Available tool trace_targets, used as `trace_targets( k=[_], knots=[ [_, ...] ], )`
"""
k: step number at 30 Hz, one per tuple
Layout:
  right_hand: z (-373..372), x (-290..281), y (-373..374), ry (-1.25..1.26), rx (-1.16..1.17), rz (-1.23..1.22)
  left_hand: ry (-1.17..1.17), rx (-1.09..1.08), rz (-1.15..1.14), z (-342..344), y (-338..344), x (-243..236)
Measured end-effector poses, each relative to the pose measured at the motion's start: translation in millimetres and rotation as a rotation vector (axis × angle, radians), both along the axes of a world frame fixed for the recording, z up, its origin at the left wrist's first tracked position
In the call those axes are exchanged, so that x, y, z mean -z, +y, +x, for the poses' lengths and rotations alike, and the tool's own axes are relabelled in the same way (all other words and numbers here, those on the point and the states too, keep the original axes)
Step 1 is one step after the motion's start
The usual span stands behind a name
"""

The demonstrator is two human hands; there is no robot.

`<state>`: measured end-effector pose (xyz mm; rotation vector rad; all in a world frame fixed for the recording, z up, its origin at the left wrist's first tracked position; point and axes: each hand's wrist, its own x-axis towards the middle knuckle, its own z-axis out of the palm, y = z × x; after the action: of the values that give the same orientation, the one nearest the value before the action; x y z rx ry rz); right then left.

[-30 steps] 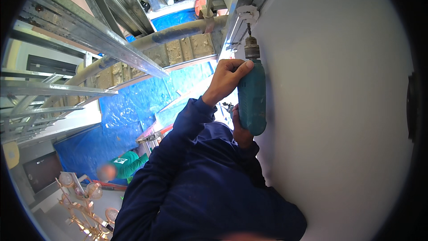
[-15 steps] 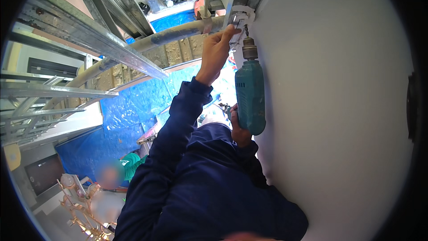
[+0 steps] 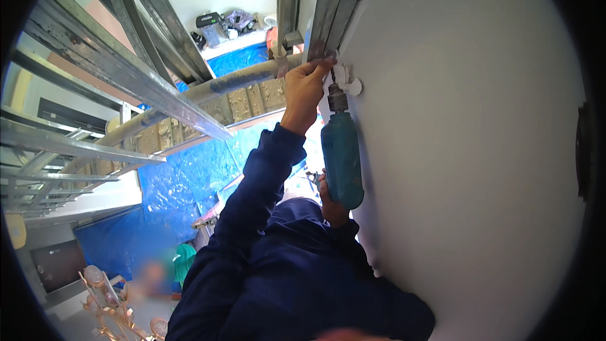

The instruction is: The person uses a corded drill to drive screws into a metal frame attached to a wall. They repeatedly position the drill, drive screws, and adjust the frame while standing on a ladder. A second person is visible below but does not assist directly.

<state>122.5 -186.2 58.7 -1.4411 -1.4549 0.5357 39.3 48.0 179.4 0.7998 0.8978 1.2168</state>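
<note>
Drill held out past the chest, nose toward the channel ahead of it; pale wall just to its right. Right hand at the drill's rear, fingers curled round its underside. Trigger hidden, so finger position can't be told. Left hand ahead and left of the drill, thumb and fingertips drawn together by the tip of the bit — whether they pinch the bit or only sit beside it, can't tell.

Main hazard, as I judge it: bare fingers that near the bit. A trigger squeeze while they're there could cut or twist them. With only one hand seen on the drill, a snag might wrench it sideways — drill body into the wall, bit skating off the metal. White patch right beside the drill's nose looks ragged; vibration could shake bits loose.

Tarp left of the drill, seemingly well below; person in green also left, farther back. Anything dropped might land down there.
</note>
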Motion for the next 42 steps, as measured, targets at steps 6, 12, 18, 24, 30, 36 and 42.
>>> trace_targets(
  k=[6, 12, 18, 24, 30, 36, 42],
  knots=[
    [-4, 41, -37, -0.621, 0.181, -0.06, -0.255, 0.218, -0.136, -9, -15, -4],
    [7, 35, -54, -0.725, 0.035, 0.262, -0.302, 0.248, -0.019, -34, -35, -20],
    [-12, -15, -39, -0.564, 0.151, 0.321, -0.652, 0.084, 0.12, -91, -6, -52],
    [-7, -47, -17, -0.064, 0.141, 0.172, -0.233, 0.147, 0.025, -96, -29, -36],
    [-9, -69, 18, 0.135, 0.04, 0.33, -0.44, 0.42, -0.069, -49, -31, -34],
    [1, -94, 29, 0.215, 0.02, 0.378, -0.597, 0.479, -0.04, -32, -31, -43],
    [6, -87, 34, 0.028, 0.071, 0.379, -0.41, 0.323, -0.021, -15, -32, -55]
  ],
)
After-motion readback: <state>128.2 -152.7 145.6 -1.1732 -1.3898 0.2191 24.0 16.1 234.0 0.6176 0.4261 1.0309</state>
